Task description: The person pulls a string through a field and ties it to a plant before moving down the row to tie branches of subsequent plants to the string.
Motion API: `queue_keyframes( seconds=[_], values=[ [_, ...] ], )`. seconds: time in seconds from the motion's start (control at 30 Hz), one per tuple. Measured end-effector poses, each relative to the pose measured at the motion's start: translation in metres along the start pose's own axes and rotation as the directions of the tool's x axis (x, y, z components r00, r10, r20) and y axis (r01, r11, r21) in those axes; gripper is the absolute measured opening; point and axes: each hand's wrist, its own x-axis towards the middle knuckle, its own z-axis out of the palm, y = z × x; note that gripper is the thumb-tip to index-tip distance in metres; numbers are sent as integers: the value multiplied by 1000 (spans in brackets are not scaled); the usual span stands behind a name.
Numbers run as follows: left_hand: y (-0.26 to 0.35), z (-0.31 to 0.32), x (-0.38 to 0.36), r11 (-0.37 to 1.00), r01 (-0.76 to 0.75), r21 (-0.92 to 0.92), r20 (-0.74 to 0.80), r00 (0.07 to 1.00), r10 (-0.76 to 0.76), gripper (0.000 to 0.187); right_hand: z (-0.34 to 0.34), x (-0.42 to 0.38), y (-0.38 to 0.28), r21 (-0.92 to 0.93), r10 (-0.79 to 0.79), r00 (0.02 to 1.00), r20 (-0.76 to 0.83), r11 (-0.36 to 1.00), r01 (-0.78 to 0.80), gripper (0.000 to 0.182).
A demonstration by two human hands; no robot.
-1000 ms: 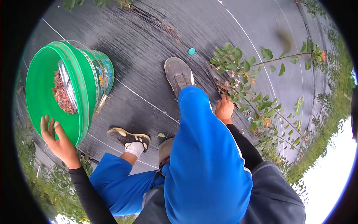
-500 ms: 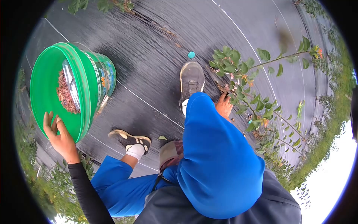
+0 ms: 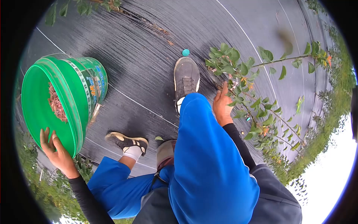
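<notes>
We see bright green bucket, white label band with blue and orange print; reddish-brown bits inside; black ground sheet crossed by thin white lines; our trousers plain vivid blue; teal disc.

left hand loosely spread, right hand outstretched

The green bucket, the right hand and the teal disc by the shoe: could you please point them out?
Green bucket (image 3: 35, 93), head view, inner wall.
Right hand (image 3: 223, 108), head view, middle of the hand.
Teal disc (image 3: 185, 52), head view, its face.
</notes>
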Motion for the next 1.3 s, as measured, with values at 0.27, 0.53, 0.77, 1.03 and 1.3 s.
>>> queue_keyframes(
  seconds=[0.27,0.53,0.77,1.03,1.3],
  values=[
    [-2,0,-2,1000,12,-25,-3,1000,-12,41,17,17,-4,-105,142,989,-40,984,-145,41],
    [3,2,-5,999,16,-39,0,1000,-16,39,0,-9,-9,240,-74,996,-50,967,84,13],
    [-3,-1,-4,999,24,-35,18,1000,-24,38,-18,-65,62,695,284,851,441,491,-525,12],
    [-4,0,-4,998,32,-46,10,999,-32,38,-76,-62,92,709,245,754,610,257,-657,20],
    [-11,-1,-4,998,46,-31,8,999,-46,38,-134,-30,96,641,212,864,456,595,-485,19]
  ],
)
